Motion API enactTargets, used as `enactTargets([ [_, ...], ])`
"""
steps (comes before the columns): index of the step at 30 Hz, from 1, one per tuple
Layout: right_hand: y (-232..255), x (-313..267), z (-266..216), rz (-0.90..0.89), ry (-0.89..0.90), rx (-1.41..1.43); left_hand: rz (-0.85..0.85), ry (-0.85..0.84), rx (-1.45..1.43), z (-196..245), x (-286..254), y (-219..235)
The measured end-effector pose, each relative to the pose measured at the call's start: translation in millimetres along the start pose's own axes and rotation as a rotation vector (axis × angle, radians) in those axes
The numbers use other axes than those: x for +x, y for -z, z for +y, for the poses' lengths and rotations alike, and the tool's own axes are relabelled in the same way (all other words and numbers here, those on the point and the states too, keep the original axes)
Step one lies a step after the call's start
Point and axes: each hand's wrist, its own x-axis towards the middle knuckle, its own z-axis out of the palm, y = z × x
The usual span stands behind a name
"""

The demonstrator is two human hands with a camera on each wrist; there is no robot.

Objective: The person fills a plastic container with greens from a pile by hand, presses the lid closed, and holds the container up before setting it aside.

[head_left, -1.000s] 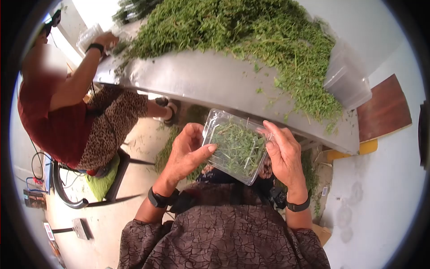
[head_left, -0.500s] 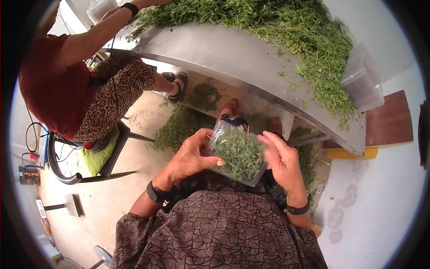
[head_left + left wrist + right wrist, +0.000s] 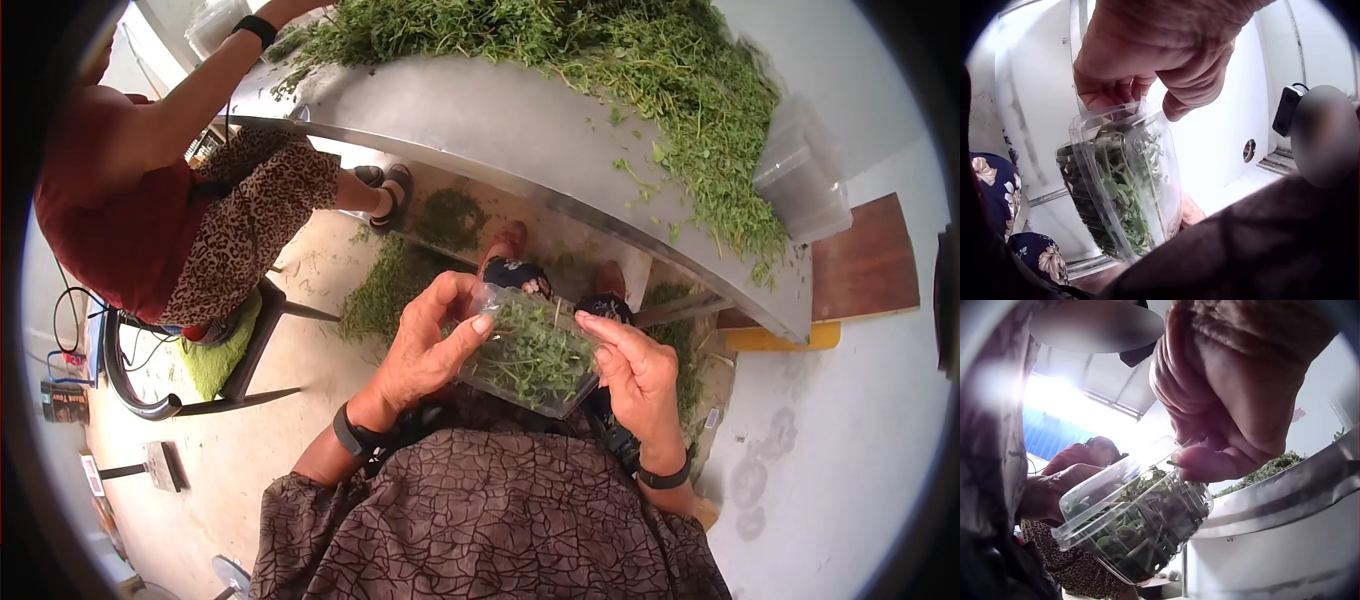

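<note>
A clear plastic clamshell box (image 3: pixel 530 355) full of leafy green sprigs is held in front of the person's lap. My left hand (image 3: pixel 430 340) grips its left side, thumb lying over the lid and fingers behind the edge. On the opposite side my right hand (image 3: pixel 638 375) pinches the box's edge between thumb and fingers. In the left wrist view the lid lies down over the greens, and the left fingertips are at the end of the box (image 3: pixel 1125 181). A small green bit shows beside the right thumb (image 3: pixel 1210 464) in the right wrist view.
A metal table (image 3: pixel 430 110) carries a large heap of greens (image 3: pixel 690 120), with stacked clear containers (image 3: pixel 805 180) at its right end. Another person in a dark red shirt (image 3: pixel 110 210) works at the left by a black chair (image 3: pixel 250 350). More greens (image 3: pixel 385 290) lie on the floor.
The head view has shifted, showing more floor and the feet. My left thumb has moved up along the lid, and my right fingers have drawn in at the box's edge. The other person's arm has moved.
</note>
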Motion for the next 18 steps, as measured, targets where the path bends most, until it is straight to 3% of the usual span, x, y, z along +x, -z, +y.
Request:
enactTargets([
  [5,0,-2,2,-0.015,0.015,-0.002,-0.030,0.044,0.018,-6,2,1],
  [8,0,-3,3,-0.113,-0.025,-0.005,-0.061,-0.081,0.221,8,10,0],
  [10,-4,-4,6,-0.169,-0.016,0.025,-0.246,-0.280,0.345,12,16,0],
  [13,-3,-3,5,-0.173,-0.026,0.008,-0.393,-0.308,0.400,7,19,-2],
  [14,-4,-4,6,-0.173,-0.032,0.010,-0.415,-0.226,0.363,9,21,-2],
  [18,-7,-7,11,-0.148,-0.012,0.048,-0.438,-0.244,0.404,6,25,-4],
])
